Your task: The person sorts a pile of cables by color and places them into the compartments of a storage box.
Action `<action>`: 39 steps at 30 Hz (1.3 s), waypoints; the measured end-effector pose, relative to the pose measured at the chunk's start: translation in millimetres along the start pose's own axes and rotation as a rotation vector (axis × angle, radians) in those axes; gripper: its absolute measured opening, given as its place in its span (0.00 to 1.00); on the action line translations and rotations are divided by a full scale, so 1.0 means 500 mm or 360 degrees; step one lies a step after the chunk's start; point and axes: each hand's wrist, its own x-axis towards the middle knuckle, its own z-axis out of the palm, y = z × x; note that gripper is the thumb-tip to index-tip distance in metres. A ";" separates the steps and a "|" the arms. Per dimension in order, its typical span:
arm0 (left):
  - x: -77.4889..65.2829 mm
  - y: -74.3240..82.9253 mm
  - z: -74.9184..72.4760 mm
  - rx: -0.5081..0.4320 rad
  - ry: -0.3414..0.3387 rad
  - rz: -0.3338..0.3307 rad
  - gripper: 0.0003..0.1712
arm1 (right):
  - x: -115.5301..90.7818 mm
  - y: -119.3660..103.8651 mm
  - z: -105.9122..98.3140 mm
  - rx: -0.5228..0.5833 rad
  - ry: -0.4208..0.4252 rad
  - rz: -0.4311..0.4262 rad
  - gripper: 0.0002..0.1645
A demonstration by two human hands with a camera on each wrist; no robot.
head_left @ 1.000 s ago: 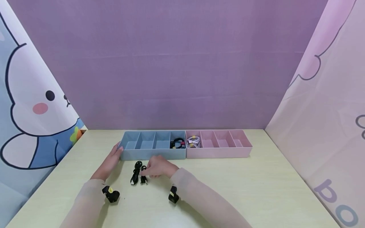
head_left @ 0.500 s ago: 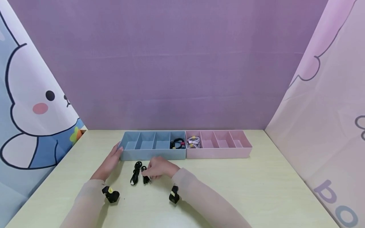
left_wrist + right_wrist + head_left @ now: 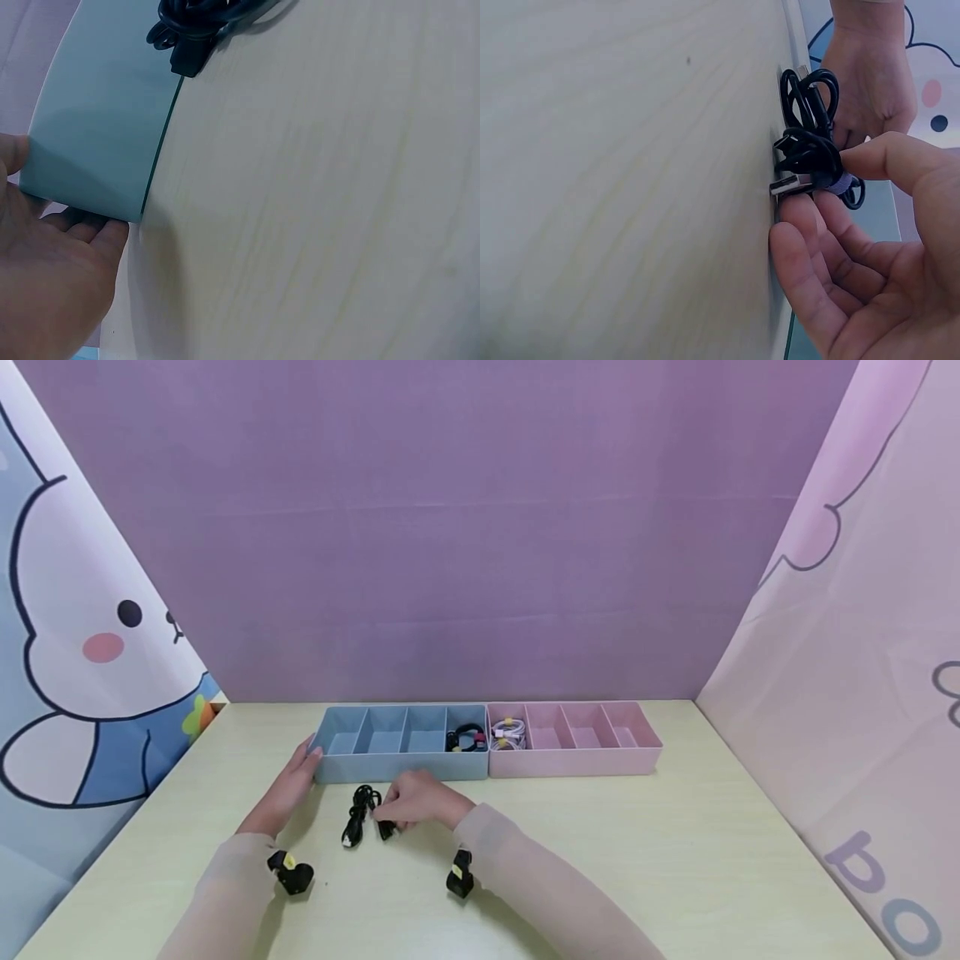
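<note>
My left hand (image 3: 288, 789) holds the left end of a blue compartment box (image 3: 401, 767). In the left wrist view its thumb lies at the top rim and its bent fingers press the end wall. In front of the box my right hand (image 3: 420, 799) pinches a coiled black USB cable (image 3: 387, 829) between thumb and fingers. The right wrist view shows the metal USB plug (image 3: 791, 184) and a purple tie (image 3: 841, 184) on this bundle. Just left of it lies a second coiled black cable (image 3: 354, 827), whose upper loops overlap the held one in the head view.
A pink compartment box (image 3: 573, 763) stands end to end with the blue one. White coiled cables (image 3: 510, 734) sit in its leftmost compartment. Dark coiled cables (image 3: 467, 737) fill the blue box's rightmost compartment. A purple cloth (image 3: 465, 543) hangs behind the table (image 3: 712, 860).
The plug end of the right-hand cable has swung slightly to the right, and its loop now lies against the other cable. My right hand has barely shifted; the left hand stays at the box.
</note>
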 end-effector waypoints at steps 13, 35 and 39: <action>0.000 0.000 -0.001 -0.0010 0.0000 0.0026 0.42 | -0.004 0.002 -0.001 0.0066 0.0033 -0.0038 0.16; 0.002 -0.001 0.000 -0.0019 0.0010 0.0007 0.42 | -0.015 0.004 -0.011 -0.0001 0.0090 -0.0152 0.07; 0.001 -0.001 0.002 -0.0022 0.0009 0.0010 0.41 | -0.017 0.005 -0.013 0.0018 0.0096 -0.0162 0.07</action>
